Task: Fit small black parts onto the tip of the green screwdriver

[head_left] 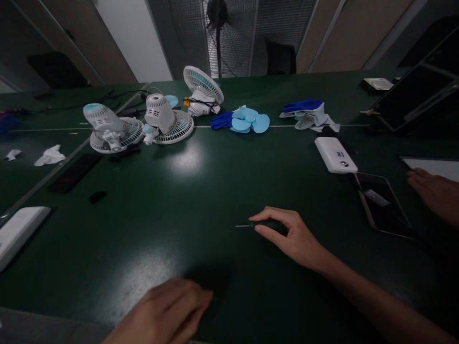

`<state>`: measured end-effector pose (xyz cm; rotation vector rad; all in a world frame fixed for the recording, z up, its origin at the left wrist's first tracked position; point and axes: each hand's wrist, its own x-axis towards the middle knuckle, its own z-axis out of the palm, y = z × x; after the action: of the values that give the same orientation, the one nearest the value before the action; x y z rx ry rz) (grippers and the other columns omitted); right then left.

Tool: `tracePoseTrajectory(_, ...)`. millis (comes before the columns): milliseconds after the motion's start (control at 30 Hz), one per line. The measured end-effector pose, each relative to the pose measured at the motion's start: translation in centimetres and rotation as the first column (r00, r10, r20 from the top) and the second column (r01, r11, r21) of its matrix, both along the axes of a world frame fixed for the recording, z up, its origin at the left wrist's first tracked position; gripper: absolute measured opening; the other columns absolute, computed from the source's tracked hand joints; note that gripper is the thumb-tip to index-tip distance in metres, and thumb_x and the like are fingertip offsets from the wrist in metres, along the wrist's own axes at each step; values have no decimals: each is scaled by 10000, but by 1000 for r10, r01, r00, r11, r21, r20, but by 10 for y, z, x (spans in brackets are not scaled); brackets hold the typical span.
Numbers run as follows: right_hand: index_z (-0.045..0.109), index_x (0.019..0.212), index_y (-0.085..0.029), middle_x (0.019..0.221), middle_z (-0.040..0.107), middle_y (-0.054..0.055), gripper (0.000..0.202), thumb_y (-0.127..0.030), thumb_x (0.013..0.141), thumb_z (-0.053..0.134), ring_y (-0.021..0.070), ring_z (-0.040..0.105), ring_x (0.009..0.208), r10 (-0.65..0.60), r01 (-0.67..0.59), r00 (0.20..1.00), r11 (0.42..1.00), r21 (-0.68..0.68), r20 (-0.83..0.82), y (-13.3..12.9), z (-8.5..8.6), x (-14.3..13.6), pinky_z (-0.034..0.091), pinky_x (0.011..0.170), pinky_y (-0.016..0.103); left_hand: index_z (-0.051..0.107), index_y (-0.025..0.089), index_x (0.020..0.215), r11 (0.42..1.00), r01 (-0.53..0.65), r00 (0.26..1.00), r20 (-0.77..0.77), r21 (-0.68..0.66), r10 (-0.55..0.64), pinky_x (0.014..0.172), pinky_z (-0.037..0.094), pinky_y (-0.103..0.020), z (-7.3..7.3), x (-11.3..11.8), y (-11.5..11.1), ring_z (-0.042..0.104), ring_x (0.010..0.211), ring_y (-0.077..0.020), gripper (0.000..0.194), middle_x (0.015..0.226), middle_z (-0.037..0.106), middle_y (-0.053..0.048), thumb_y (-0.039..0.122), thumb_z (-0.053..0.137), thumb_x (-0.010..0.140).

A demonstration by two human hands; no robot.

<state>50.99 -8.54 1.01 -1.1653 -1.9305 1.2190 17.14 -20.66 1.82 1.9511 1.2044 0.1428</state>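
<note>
My right hand rests on the dark green table with its fingers wrapped round the dark handle of a small screwdriver. The thin metal shaft points left and lies close to the tabletop. At the bottom edge, my left hand is slightly blurred and held above the table, its fingers curled together. What it may hold, if anything, is hidden.
Three white desk fans stand at the back left. Beside them are light blue fan blades and blue-white gloves. A white power bank and a phone lie right. Another person's hand is at far right.
</note>
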Motion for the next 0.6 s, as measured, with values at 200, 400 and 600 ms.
tracePoseTrajectory(200,742,1162,-255,1070,744,36,181,-276,997,671,214,701,1001,-7,7,1000,1000,17,0,0,-1,0,537,867,350,671,225,1232,876,79,985,97,475,-141,948,560,-378,-9,30,103,652,1083,-200,260,1185,694,-85,191,519,1025)
tracePoseTrajectory(400,735,1176,-272,1070,732,30,186,-272,1005,663,204,696,979,-1,2,1000,1000,-7,9,0,-1,1,542,827,329,573,267,1385,936,-16,993,116,353,-27,1024,535,-413,-15,25,125,592,1201,-216,402,1310,617,-89,274,610,986)
tracePoseTrajectory(600,734,1179,-269,1054,728,36,189,-290,1008,655,207,695,954,-1,1,1000,1000,-23,9,1,0,1,544,806,332,671,254,1267,900,45,994,72,434,-84,944,552,-354,-21,30,125,606,1128,-206,282,1221,633,-86,315,590,1004)
